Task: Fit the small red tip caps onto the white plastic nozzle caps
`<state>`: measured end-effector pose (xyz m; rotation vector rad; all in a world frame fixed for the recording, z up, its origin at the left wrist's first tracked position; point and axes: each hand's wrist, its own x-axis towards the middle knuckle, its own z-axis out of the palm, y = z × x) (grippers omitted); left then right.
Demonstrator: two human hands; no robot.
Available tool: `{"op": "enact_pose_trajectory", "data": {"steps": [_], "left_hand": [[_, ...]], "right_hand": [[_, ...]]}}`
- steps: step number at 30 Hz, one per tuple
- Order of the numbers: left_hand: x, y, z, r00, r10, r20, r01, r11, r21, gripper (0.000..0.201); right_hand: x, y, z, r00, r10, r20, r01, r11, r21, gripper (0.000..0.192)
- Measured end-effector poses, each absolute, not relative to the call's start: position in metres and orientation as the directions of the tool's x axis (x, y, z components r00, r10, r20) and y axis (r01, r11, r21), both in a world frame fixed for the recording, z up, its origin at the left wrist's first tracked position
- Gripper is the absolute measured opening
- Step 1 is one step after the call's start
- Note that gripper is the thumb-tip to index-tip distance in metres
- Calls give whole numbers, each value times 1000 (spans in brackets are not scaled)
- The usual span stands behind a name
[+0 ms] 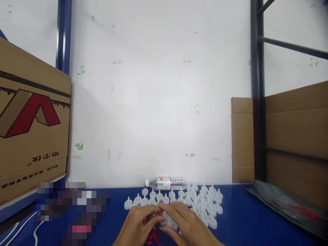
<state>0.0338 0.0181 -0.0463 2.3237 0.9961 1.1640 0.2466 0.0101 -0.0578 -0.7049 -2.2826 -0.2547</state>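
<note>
At the near edge of the blue table, my left hand (142,222) and my right hand (186,222) meet in front of me. Closed fingers of my right hand grip a white nozzle cap (167,220), partly covered by them. A small red cap (161,214) shows at the pinched fingertips of my left hand, right beside the white piece. More small red caps (153,237) lie in a loose pile below and between my hands. Beyond my fingers, several white nozzle caps (188,200) stand on the table, spouts up; one at the back (145,191) has a red tip.
A clear plastic bottle (166,183) lies on its side against the white wall. A large printed carton (33,119) stands left, white cables (38,229) below it. To the right are a grey plastic bag (289,205) with red bits, cardboard (243,140) and a dark metal frame (258,102).
</note>
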Motion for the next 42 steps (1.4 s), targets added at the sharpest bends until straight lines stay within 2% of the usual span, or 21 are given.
{"op": "enact_pose_trajectory", "data": {"steps": [3, 5, 9, 11, 15, 18, 21, 26, 29, 31, 35, 38, 40, 42], "left_hand": [[32, 19, -48, 532, 605, 592, 468, -793, 390, 24], [34, 20, -49, 568, 572, 592, 490, -813, 316, 26], [33, 16, -43, 563, 614, 554, 515, -784, 346, 32], [29, 14, -38, 558, 658, 507, 553, -749, 365, 38], [21, 11, -33, 601, 708, 371, 620, -706, 342, 32], [18, 10, -35, 642, 709, 293, 621, -704, 344, 29], [16, 8, -35, 630, 728, 271, 629, -683, 371, 26], [19, 6, -31, 577, 718, 390, 585, -696, 416, 24], [26, 5, -35, 572, 665, 481, 493, -747, 446, 12], [30, 5, -40, 541, 635, 551, 435, -772, 463, 12], [26, 12, -40, 446, 629, 637, 436, -774, 459, 20], [10, 36, -24, 386, 691, 610, 667, -666, 332, 21], [-5, 62, -9, 384, 790, 478, 877, -474, 77, 24], [-19, 90, 3, 373, 843, 387, 915, -403, -4, 23]], "right_hand": [[246, 11, -56, -622, 356, 697, 515, 857, 22, 58], [246, 10, -52, -642, 309, 702, 497, 864, 74, 54], [258, 14, -39, -682, 179, 709, 488, 834, 259, 47], [271, 21, -35, -652, 184, 736, 547, 786, 289, 46], [294, 35, -33, -511, 301, 805, 685, 709, 170, 33], [292, 34, -36, -495, 400, 771, 676, 735, 52, 28], [279, 25, -38, -541, 416, 731, 625, 781, 18, 27], [258, 8, -40, -594, 350, 724, 562, 824, 63, 33], [250, 2, -39, -588, 285, 757, 522, 848, 86, 28], [248, -1, -39, -582, 252, 773, 503, 859, 98, 24], [246, -2, -38, -564, 288, 774, 539, 838, 81, 26], [248, 0, -36, -519, 331, 788, 607, 791, 68, 33], [249, 2, -35, -511, 336, 791, 618, 783, 67, 36], [251, 4, -34, -519, 331, 788, 611, 789, 72, 36]]}}
